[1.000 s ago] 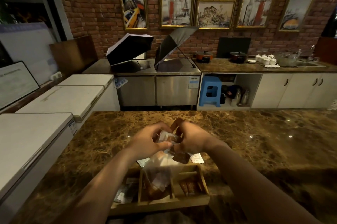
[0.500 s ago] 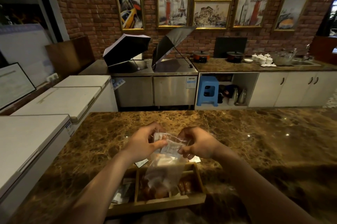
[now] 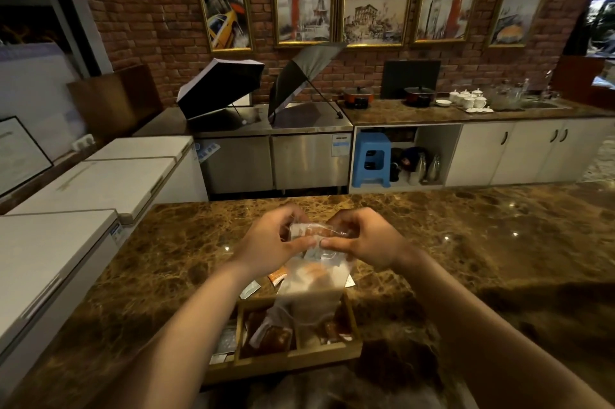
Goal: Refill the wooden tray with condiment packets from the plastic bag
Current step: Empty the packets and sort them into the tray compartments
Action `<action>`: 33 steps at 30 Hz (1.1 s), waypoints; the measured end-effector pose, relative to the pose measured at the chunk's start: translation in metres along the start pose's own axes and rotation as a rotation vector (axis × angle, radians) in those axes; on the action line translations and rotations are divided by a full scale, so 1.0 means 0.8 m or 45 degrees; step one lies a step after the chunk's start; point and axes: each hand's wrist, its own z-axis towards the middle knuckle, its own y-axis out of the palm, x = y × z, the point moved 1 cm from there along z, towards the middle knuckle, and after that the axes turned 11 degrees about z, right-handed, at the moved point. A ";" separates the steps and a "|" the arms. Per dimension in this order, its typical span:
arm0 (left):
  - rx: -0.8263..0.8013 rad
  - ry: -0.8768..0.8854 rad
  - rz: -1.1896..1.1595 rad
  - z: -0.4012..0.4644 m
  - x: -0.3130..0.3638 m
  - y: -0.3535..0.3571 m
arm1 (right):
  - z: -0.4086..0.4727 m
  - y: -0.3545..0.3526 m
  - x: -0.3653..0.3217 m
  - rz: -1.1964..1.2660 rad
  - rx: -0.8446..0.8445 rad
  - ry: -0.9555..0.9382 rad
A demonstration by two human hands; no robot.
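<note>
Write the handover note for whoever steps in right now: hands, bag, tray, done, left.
Left hand and right hand: both pinch the top of the clear plastic bag, held up over the wooden tray.
Tray: on the marble counter, packets in its compartments.
Loose packets lie on the counter just beyond the tray.
Done: bag lifted over the tray.
Left: get the bag open, empty it into the tray.

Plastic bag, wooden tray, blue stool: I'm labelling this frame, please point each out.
plastic bag (image 3: 312,278), head view, clear middle.
wooden tray (image 3: 293,357), head view, near rim.
blue stool (image 3: 372,142), head view, seat.
</note>
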 end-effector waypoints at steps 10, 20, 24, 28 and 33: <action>-0.049 -0.019 0.105 -0.018 -0.011 0.057 | -0.020 0.000 0.042 -0.246 -0.027 -0.101; -0.040 -0.023 0.083 -0.018 -0.004 0.049 | -0.012 -0.001 0.038 -0.225 -0.026 -0.121; -0.019 -0.041 0.014 -0.013 0.010 0.029 | -0.005 -0.016 0.021 -0.187 0.064 -0.196; -0.062 -0.078 0.069 -0.009 0.015 0.021 | -0.003 -0.019 0.014 -0.200 0.074 -0.217; 0.010 -0.144 0.080 -0.008 0.010 0.023 | -0.003 -0.019 0.012 -0.100 0.126 -0.229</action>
